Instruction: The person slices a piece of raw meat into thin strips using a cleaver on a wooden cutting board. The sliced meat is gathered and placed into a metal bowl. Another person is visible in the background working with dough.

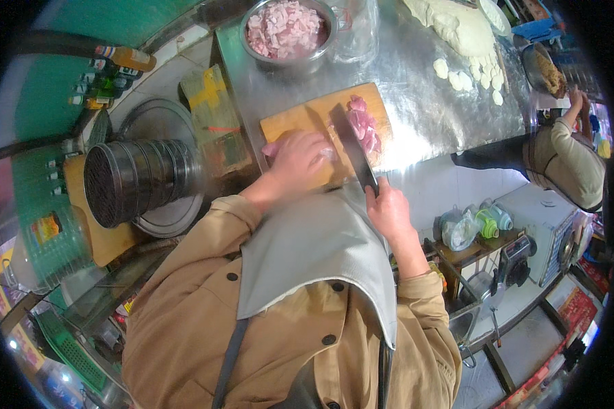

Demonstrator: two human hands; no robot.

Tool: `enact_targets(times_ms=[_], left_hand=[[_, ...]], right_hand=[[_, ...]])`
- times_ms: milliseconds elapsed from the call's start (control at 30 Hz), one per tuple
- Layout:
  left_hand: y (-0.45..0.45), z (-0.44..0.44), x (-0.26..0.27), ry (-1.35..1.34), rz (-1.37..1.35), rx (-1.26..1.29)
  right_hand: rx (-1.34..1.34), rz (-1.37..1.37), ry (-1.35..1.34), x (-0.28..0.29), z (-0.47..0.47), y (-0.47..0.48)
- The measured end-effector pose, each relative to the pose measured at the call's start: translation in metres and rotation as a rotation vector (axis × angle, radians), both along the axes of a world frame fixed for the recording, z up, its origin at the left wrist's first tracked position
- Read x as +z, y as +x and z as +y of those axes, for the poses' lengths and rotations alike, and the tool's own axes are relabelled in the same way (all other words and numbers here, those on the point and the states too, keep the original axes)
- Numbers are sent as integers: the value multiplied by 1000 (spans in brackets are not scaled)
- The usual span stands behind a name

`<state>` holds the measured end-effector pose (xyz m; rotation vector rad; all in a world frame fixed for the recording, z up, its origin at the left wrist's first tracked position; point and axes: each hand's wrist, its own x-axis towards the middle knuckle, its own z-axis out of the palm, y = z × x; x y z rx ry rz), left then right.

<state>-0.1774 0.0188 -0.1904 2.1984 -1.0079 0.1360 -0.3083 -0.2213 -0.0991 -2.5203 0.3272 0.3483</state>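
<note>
A wooden cutting board (pixel 281 125) lies at the near edge of the metal table. My left hand (pixel 299 156) presses a piece of raw meat (pixel 272 149) down on its left half, the palm and fingers hiding most of it. In my right hand (pixel 388 204) is the handle of a cleaver (pixel 352 140). Its blade stands edge-down on the board, between my left hand and a row of cut meat pieces (pixel 364 122) on the right. Behind the board, a steel bowl (pixel 289 65) holds many pale pink meat chunks (pixel 285 28).
Clear plastic bags (pixel 355 30) lie beside the bowl. Dough (pixel 455 28) and several small dough pieces (pixel 460 81) rest farther right on the metal table (pixel 414 92). Stacked round steamers (pixel 138 179) stand at the left. Another person (pixel 563 153) works at the far right near a pan (pixel 540 69).
</note>
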Motion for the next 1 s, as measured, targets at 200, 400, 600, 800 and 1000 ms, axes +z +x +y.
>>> enact_targets(times_ms=[200,400,600,800,1000], left_hand=[[-3,6,-29,150,0,-72],[-8,0,-28,82,-58,14],[-8,-1,-31,59,-36,40],[-1,-7,-29,-71,-160,-14],[-1,-7,-18,-2,-140,-46]], right_hand=[[101,9,-44,14,19,3],[193,-22,-113,20,28,1],[258,0,-118,16,31,6],[290,96,-82,26,25,-1],[298,80,-3,12,29,21]])
